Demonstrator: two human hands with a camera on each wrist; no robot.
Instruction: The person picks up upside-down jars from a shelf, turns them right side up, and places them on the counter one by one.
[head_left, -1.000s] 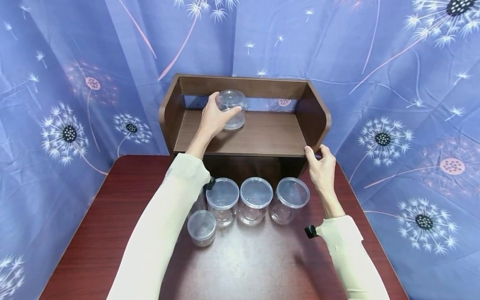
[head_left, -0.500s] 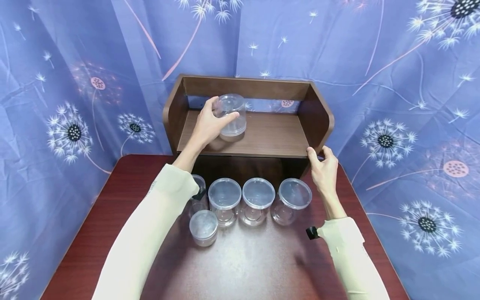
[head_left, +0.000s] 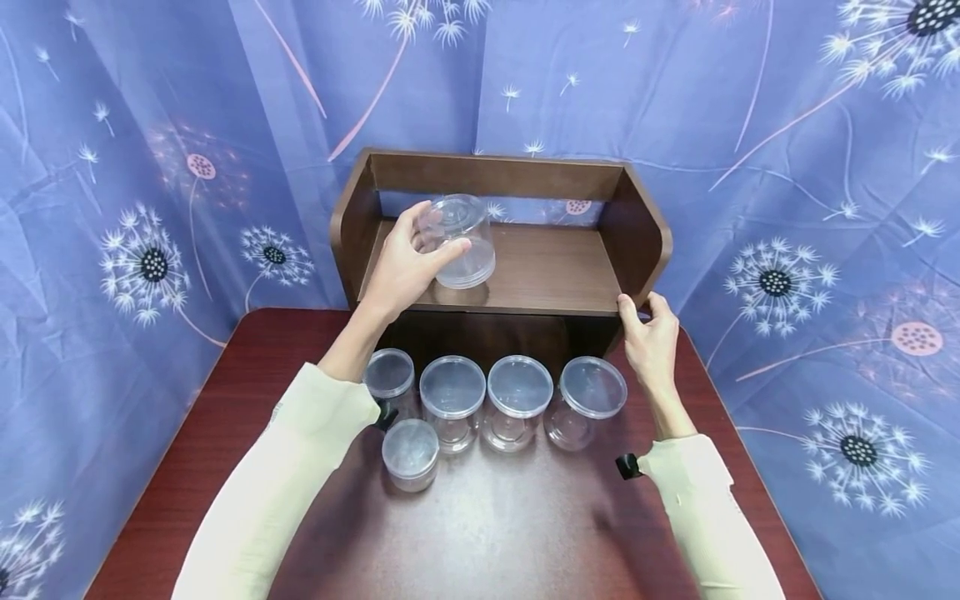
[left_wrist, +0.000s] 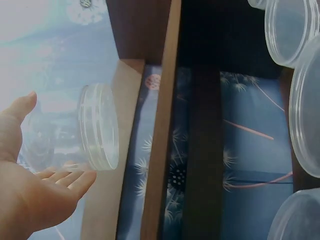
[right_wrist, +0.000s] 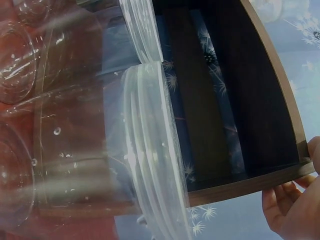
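Observation:
My left hand [head_left: 397, 271] holds a clear plastic jar [head_left: 468, 254] over the upper board of a brown wooden shelf [head_left: 558, 267], thumb on the near side and fingers round the far left side. The jar is upside down, its lidded end toward the board; nothing shows inside it. In the left wrist view, the jar's ribbed lid [left_wrist: 97, 127] faces the shelf, and the fingers [left_wrist: 82, 185] lie along its wall. My right hand [head_left: 652, 342] grips the shelf's front right corner, thumb at the board's edge. The right wrist view shows its curled fingers [right_wrist: 282, 200] under that corner.
Several lidded clear jars [head_left: 517, 387] stand in a row on the dark red table [head_left: 247, 400], before the shelf's lower opening. A shorter jar [head_left: 410, 454] stands in front of the row's left end. A blue dandelion-print curtain [head_left: 570, 75] hangs behind and at both sides.
My left hand has drawn the jar toward me from farther back over the upper board, uncovering the leftmost table jar. My right hand has kept its grip on the shelf corner.

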